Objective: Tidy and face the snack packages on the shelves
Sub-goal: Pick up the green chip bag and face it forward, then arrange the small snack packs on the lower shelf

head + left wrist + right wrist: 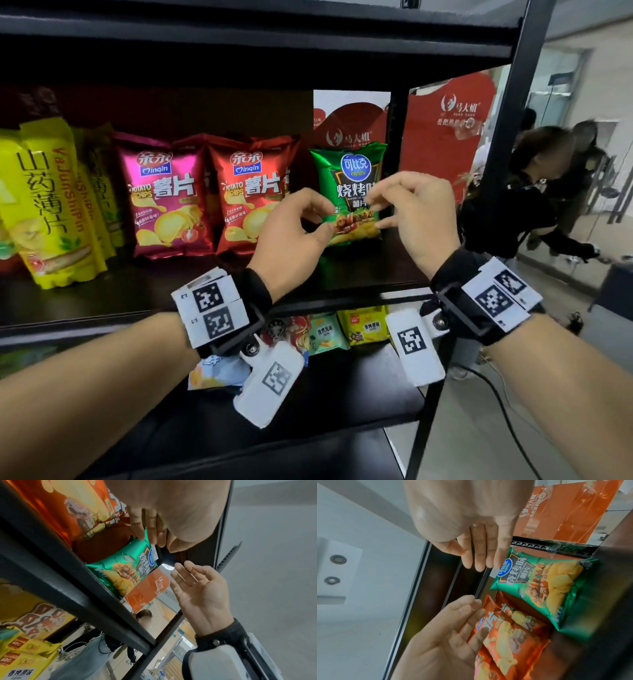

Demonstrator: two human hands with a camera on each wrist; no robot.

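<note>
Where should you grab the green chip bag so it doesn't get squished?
Probably by its two side edges, coming straight in from the front. The green chip bag stands upright and faces out at the right end of the shelf, puffy in the middle, with free space either side. The left hand and right hand hover open before it.

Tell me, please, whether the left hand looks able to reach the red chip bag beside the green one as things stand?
Probably yes. The left hand is open and holds nothing, and the red chip bag stands upright at the shelf front just to its left, with nothing between them. The green bag stands apart on the other side.
</note>
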